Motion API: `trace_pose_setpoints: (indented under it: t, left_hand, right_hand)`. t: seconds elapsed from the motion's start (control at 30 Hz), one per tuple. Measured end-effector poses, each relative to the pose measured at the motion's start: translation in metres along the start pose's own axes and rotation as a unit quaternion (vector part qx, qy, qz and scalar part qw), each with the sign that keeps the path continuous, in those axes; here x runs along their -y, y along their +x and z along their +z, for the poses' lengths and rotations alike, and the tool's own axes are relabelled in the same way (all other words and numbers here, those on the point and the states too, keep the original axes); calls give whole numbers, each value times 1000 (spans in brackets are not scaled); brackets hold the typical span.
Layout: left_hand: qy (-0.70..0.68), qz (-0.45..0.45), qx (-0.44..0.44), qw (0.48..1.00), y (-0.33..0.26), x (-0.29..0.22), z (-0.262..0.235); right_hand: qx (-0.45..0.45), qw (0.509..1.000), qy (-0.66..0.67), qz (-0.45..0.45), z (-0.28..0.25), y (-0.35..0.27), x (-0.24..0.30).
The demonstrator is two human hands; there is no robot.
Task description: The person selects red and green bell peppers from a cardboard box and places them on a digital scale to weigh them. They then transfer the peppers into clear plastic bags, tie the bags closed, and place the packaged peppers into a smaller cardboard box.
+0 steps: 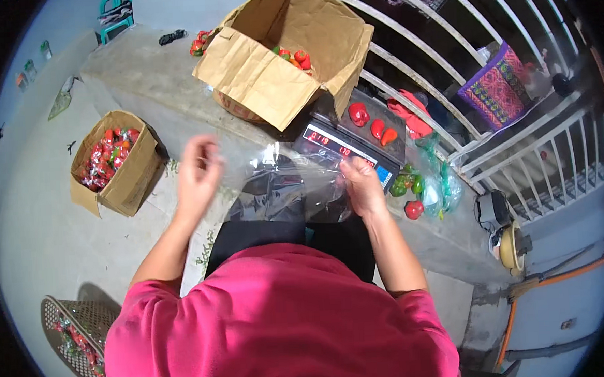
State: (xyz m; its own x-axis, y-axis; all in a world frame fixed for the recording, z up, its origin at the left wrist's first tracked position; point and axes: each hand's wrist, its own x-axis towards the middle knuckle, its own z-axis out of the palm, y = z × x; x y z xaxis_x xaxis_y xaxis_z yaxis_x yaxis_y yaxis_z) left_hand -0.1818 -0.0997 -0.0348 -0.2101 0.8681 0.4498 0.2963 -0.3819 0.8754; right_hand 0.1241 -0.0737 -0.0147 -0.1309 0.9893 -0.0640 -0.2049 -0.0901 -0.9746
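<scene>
Bag (271, 193) sits mid-frame, just above the lap — clear plastic, kinda shiny, spread between the two hands. Right hand (365, 185) has its edge pinched between thumb and fingers, right of centre. Left hand (202, 168) is left of centre with its fingers curled, but it's blurry — can't tell if it's actually gripping any plastic. The scale (362, 144) is right above the right hand, red peppers (358, 114) on its plate. Big box (255, 75) up top, small box (125, 184) of wrapped peppers at left, basket (97, 314) lower left.
</scene>
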Motion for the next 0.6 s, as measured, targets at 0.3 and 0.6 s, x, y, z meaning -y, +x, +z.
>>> trace_pose_setpoints:
  t: [0.3, 0.6]
  left_hand:
    - [-164, -170, 285, 929, -40, -16, 105]
    - [66, -30, 151, 986, -14, 17, 83]
  right_hand:
    - [-21, 984, -152, 86, 51, -19, -14]
    - [155, 920, 337, 124, 35, -16, -3]
